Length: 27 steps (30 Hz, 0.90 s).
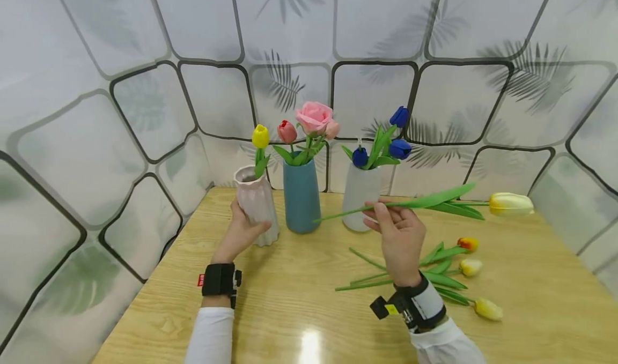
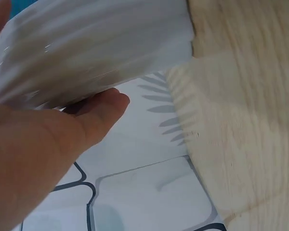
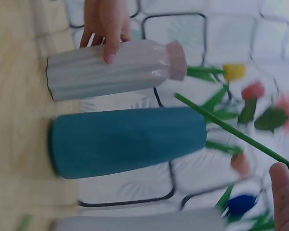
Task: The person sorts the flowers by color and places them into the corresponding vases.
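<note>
We see the right hand point(image 1: 403, 238) pinching a pale yellow tulip point(image 1: 436, 199) by its stem, above the table point(image 1: 289, 299) and in front of the white vase point(image 1: 359, 192). Its long axis runs nearly level: bloom toward our right, bare stem end leftward and slightly lower. Our left hand point(image 1: 242, 232) grips the ribbed pinkish vase point(image 1: 259, 208), mouth up, containing a bright yellow tulip point(image 1: 260, 137).
</note>
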Each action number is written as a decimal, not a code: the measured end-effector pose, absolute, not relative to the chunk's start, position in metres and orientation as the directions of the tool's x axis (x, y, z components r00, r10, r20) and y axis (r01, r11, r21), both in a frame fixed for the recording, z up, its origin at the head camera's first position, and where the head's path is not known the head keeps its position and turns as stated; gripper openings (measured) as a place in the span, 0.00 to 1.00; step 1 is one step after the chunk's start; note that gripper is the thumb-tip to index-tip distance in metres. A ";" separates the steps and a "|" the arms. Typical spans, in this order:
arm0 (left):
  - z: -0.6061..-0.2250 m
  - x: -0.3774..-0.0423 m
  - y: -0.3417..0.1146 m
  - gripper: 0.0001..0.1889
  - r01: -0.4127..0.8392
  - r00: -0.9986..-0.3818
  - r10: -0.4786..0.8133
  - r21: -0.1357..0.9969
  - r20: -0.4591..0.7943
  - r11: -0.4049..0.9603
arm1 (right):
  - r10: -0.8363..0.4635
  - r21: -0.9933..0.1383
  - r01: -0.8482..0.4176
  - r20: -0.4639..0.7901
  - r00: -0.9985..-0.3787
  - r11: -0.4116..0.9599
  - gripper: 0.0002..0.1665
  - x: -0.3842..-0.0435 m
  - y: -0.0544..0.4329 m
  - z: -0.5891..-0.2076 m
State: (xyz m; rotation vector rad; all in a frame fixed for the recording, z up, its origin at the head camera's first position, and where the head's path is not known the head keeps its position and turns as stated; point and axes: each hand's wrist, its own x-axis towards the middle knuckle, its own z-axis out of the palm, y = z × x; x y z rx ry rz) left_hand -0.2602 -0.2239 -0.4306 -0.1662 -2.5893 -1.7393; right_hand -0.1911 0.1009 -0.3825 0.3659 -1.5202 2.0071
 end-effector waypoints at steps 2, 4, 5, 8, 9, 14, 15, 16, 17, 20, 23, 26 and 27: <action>-0.433 -0.262 -0.222 0.55 0.130 -0.991 0.074 0.910 0.110 0.393 | 0.251 -0.689 -0.715 0.676 -0.693 -0.120 0.10 -0.197 0.082 -0.369; -0.434 -0.264 -0.221 0.53 0.144 -0.990 0.061 0.902 0.131 0.408 | 0.204 -0.627 -0.775 0.752 -0.627 -0.071 0.09 -0.203 0.063 -0.355; -0.435 -0.264 -0.221 0.53 0.150 -0.989 0.060 0.898 0.138 0.414 | 0.177 -0.608 -0.792 0.775 -0.607 -0.054 0.09 -0.205 0.054 -0.348; -0.437 -0.264 -0.222 0.52 0.157 -0.988 0.062 0.891 0.144 0.426 | 0.107 -0.562 -0.827 0.823 -0.558 0.009 0.08 -0.215 0.030 -0.329; -0.438 -0.264 -0.222 0.51 0.153 -0.988 0.064 0.890 0.139 0.429 | 0.086 -0.543 -0.839 0.838 -0.538 0.041 0.08 -0.218 0.024 -0.323; -0.440 -0.263 -0.223 0.51 0.150 -0.989 0.071 0.893 0.132 0.424 | -0.004 -0.461 -0.869 0.883 -0.469 0.182 0.08 -0.232 -0.006 -0.298; -0.441 -0.263 -0.224 0.51 0.154 -0.988 0.073 0.893 0.135 0.423 | -0.024 -0.459 -0.869 0.882 -0.471 0.185 0.08 -0.235 -0.011 -0.295; -0.441 -0.263 -0.225 0.51 0.160 -0.987 0.073 0.893 0.142 0.422 | -0.046 -0.463 -0.864 0.876 -0.480 0.195 0.09 -0.237 -0.016 -0.293; -0.442 -0.263 -0.225 0.51 0.168 -0.986 0.074 0.893 0.150 0.418 | -0.069 -0.472 -0.857 0.867 -0.494 0.206 0.10 -0.240 -0.020 -0.291; -0.442 -0.266 -0.226 0.51 0.179 -0.984 0.085 0.897 0.158 0.404 | -0.138 -0.521 -0.819 0.817 -0.560 0.240 0.11 -0.247 -0.030 -0.291; -0.443 -0.267 -0.226 0.51 0.169 -0.985 0.096 0.905 0.142 0.391 | -0.203 -0.572 -0.761 0.742 -0.639 0.305 0.11 -0.255 -0.038 -0.294; -0.442 -0.266 -0.226 0.52 0.156 -0.987 0.103 0.904 0.125 0.399 | -0.264 -0.601 -0.701 0.656 -0.707 0.384 0.13 -0.261 -0.045 -0.299; -0.440 -0.265 -0.226 0.52 0.146 -0.988 0.106 0.905 0.113 0.399 | -0.291 -0.604 -0.684 0.624 -0.725 0.410 0.13 -0.263 -0.048 -0.299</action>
